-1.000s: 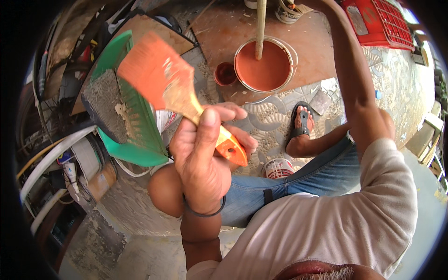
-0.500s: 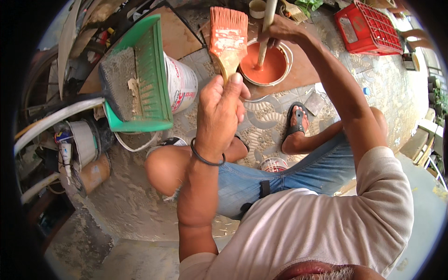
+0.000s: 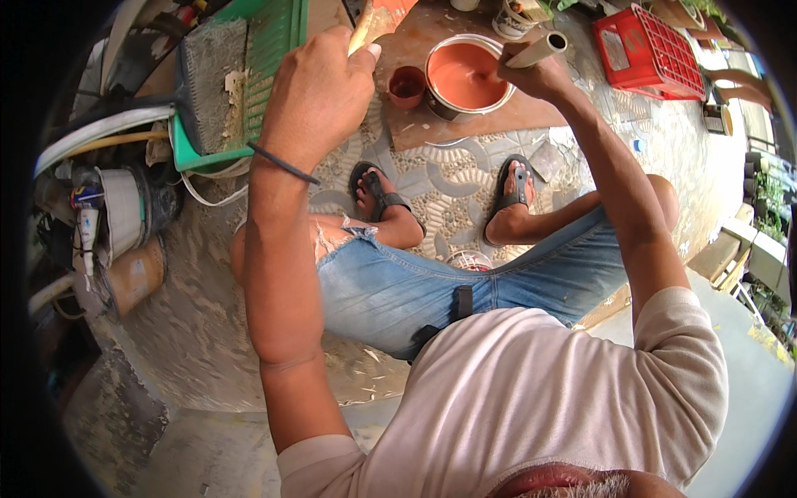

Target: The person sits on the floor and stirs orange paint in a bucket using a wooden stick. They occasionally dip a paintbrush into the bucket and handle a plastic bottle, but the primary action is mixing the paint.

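Note:
My left hand (image 3: 317, 98) grips a paintbrush (image 3: 382, 18) with orange paint on its head, which runs off the top edge. My right hand (image 3: 531, 79) is wrapped round a pale hollow pole (image 3: 540, 51), tilted over an open can of orange paint (image 3: 461, 66); its lower end is hidden. A small reddish cup (image 3: 406, 89) stands just left of the can, both on a brown board (image 3: 444, 131).
A green paint tray (image 3: 274, 58) with a roller lies at the left, beside buckets and cluttered tools (image 3: 116, 207). At the upper right are a red crate (image 3: 647, 54), pots and small containers. My sandalled feet (image 3: 515, 195) rest on the patterned floor (image 3: 448, 183).
My left hand has carried the brush up and leftward toward the frame's top. My right hand has tilted the pole rightward in the paint can. My left foot has come into view.

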Action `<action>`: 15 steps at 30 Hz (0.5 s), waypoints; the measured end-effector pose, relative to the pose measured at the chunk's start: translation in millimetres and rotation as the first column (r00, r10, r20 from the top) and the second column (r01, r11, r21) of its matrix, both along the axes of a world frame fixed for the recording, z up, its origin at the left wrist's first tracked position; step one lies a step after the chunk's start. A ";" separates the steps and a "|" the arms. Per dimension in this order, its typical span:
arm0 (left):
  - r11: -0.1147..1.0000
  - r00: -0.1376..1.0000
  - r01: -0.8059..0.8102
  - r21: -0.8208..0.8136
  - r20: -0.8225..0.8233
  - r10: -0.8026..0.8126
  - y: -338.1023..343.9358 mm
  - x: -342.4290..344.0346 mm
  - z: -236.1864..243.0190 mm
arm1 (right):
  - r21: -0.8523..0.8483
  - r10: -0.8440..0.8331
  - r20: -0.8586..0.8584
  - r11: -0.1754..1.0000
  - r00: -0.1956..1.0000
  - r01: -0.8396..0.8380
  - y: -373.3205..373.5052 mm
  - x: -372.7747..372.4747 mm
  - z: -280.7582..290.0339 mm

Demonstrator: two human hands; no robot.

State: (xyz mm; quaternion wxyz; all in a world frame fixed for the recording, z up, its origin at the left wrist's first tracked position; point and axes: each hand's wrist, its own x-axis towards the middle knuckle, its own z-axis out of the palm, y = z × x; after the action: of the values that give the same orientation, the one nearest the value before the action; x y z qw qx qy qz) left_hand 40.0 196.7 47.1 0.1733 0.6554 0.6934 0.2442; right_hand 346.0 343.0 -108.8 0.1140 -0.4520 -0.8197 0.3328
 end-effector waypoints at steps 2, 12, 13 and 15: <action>1.000 1.000 -0.030 -0.003 -0.004 0.030 -3.4 -3.5 -12.3 | -0.024 -0.009 -0.074 1.000 0.997 0.007 -6.3 -0.7 -0.7; 1.000 0.983 0.009 -0.027 -0.184 -0.013 -3.5 7.5 -34.8 | 0.057 0.008 -0.256 0.998 0.967 0.007 15.1 -26.6 -29.3; 1.000 0.981 0.014 0.007 -0.195 -0.012 -3.6 9.3 -36.1 | 0.054 -0.039 -0.209 0.997 0.977 0.051 17.9 -21.8 -28.1; 1.000 0.979 -0.014 -0.027 -0.204 0.009 -6.9 10.4 -33.8 | 0.049 -0.123 -0.120 0.990 0.985 0.130 18.9 -26.2 -19.5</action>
State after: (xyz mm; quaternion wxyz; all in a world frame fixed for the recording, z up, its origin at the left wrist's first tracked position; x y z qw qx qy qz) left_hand 50.4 189.8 13.4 0.1092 0.6704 0.7148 0.1667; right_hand 319.7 361.8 -128.2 0.1951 -0.4796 -0.7904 0.3274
